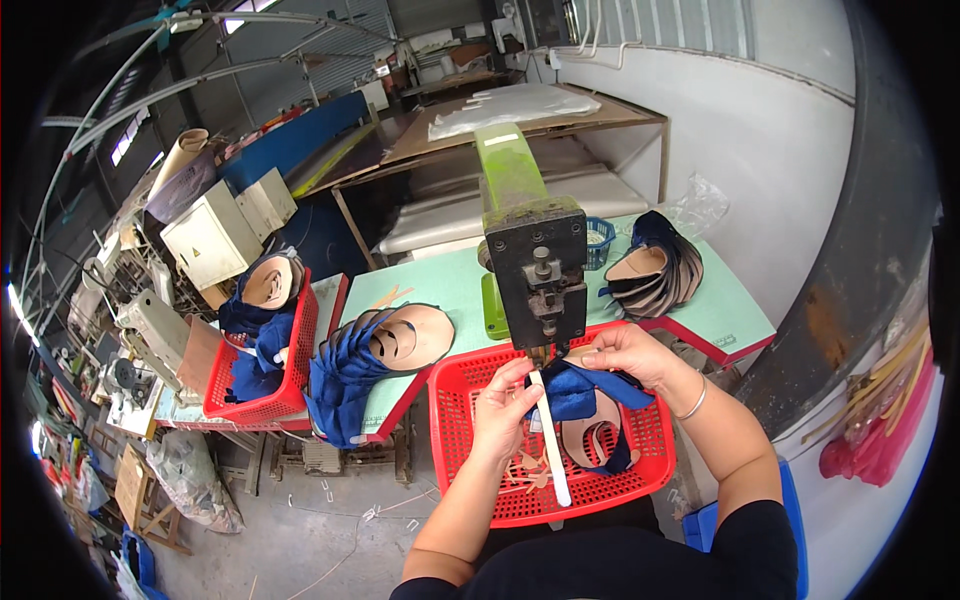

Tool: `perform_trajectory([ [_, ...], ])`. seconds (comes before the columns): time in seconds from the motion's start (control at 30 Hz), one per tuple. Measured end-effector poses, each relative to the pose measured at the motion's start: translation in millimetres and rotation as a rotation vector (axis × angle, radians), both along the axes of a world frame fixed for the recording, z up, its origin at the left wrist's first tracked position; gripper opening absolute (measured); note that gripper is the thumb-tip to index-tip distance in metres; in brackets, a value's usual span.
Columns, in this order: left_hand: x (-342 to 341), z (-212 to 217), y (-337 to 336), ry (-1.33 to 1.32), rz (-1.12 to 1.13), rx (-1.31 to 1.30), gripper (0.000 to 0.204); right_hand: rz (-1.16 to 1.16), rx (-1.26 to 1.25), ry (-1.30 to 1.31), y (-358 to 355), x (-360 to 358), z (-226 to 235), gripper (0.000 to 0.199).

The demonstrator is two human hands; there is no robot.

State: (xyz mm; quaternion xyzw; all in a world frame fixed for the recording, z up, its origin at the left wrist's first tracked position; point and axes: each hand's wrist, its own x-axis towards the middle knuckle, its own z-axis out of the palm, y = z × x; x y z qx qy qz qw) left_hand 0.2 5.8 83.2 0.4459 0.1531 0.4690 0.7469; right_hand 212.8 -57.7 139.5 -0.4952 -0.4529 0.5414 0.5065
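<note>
Just below the black head (536,275) of a green machine, my two hands work close together. My left hand (502,402) is closed in a pinch on the upper part of a long white strip (552,455), which hangs down over a red basket (648,478). On the other side, my right hand (632,355) pinches the edge of a blue fabric piece (572,393) with a tan edge. Where the piece meets the machine, my fingers and the head partly hide it. Beneath it in the basket lie a tan curved panel (580,440) with blue trim and several tan scraps (527,470).
Stacks of blue-and-tan curved pieces (418,335) lie on the pale green table (460,290) to the left, and another stack (652,268) to the right. A second red basket (305,350) with blue fabric stands far left. A small blue basket (598,243) sits behind the machine.
</note>
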Motion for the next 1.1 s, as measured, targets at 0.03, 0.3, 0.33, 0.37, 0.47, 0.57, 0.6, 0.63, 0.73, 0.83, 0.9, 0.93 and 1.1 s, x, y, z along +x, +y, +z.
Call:
perform_trajectory([
  [0.03,-0.5,1.2,-0.8,-0.003,0.005,0.007,0.032,-0.003,0.003,0.000,-0.2,-0.2,-2.2,0.021],
  [0.3,-7.8,14.0,1.4,0.018,-0.007,0.052,0.036,-0.009,0.053,0.091,1.1,-5.4,-16.1,0.019],
  [0.33,-9.2,14.3,3.4,0.027,-0.016,0.063,0.037,-0.012,0.064,0.104,1.2,-7.6,-17.0,0.019],
  [0.37,-10.4,13.8,5.7,0.036,-0.025,0.074,0.037,-0.015,0.075,0.116,1.0,-9.5,-17.8,0.018],
  [0.47,-13.2,14.4,9.2,0.045,-0.045,0.093,0.038,-0.021,0.092,0.108,0.5,-12.7,-19.8,0.018],
  [0.57,-14.4,11.7,8.2,0.029,-0.028,0.090,0.039,-0.033,0.091,0.070,0.4,-15.5,-17.9,0.018],
  [0.6,-15.2,9.7,7.2,0.021,-0.017,0.086,0.039,-0.043,0.089,0.047,0.4,-17.6,-16.0,0.018],
  [0.63,-15.9,7.7,6.5,0.004,-0.015,0.074,0.037,-0.053,0.088,0.024,0.6,-20.3,-13.1,0.018],
  [0.73,-19.6,0.6,6.1,-0.032,0.000,0.055,0.035,-0.068,0.091,-0.020,1.1,-26.5,-10.9,0.021],
  [0.83,-24.9,-7.7,8.0,-0.037,0.034,0.060,0.035,-0.084,0.133,-0.075,-0.1,-35.3,-6.8,0.027],
  [0.9,-28.9,-13.6,8.5,-0.051,0.058,0.047,0.034,-0.122,0.151,-0.200,1.7,-38.5,-9.4,0.036],
  [0.93,-30.6,-17.4,8.8,-0.060,0.070,0.031,0.035,-0.134,0.183,-0.195,2.5,-42.8,-7.8,0.037],
  [1.1,-39.5,-37.9,7.5,-0.141,0.141,0.012,0.036,-0.199,0.250,-0.360,6.9,-62.0,-0.2,0.053],
])
